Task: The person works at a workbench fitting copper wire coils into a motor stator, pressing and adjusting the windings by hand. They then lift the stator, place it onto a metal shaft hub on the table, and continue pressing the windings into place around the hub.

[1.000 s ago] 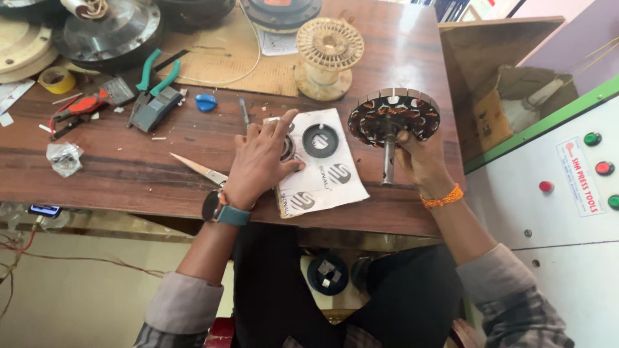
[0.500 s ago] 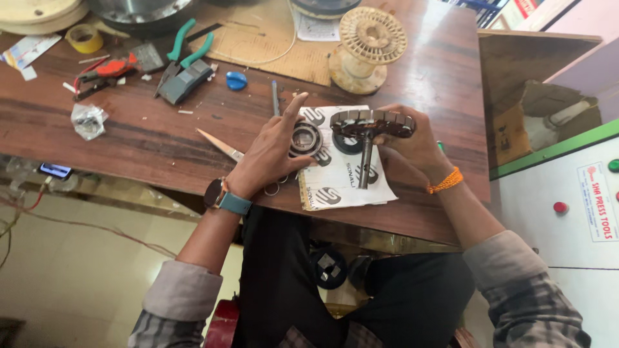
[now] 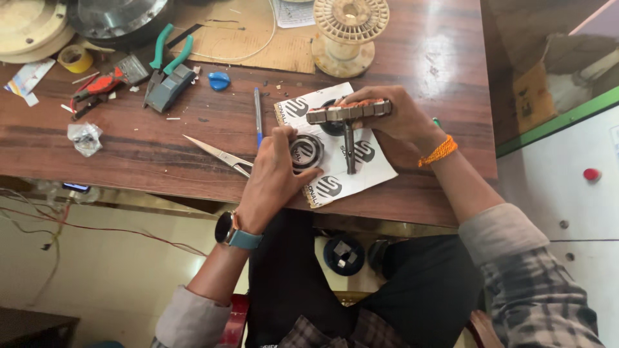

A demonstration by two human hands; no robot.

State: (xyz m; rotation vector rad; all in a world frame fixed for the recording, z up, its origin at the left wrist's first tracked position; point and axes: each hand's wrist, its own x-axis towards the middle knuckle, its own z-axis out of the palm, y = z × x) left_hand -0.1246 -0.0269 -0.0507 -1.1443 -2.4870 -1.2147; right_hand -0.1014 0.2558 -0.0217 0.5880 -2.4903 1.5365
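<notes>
Gripped edge-on by the right hand (image 3: 393,116), a round copper-wound motor stator on a steel shaft (image 3: 349,111) is stood on the white printed card (image 3: 361,169). A black ring bearing (image 3: 305,151) is pinched in the left hand (image 3: 274,174) fingers just beside the shaft; careful alignment of the two seems called for next.

Electrical repair workshop, seen from above. A worn wooden workbench (image 3: 129,142) carries hand tools scattered without order: green-handled pliers (image 3: 169,58), a red-handled cutter (image 3: 97,87), scissors (image 3: 219,154), a pen (image 3: 258,116) and a roll of yellow tape (image 3: 75,59). An empty plastic wire spool (image 3: 348,32) stands at the far edge beside a sheet of cardboard (image 3: 258,38) with loose wire on it. Round metal machine parts (image 3: 119,19) lie at the upper left. A white control cabinet (image 3: 574,148) with a red button (image 3: 591,174) stands to the right. Loose wires (image 3: 77,225) hang below the bench.
</notes>
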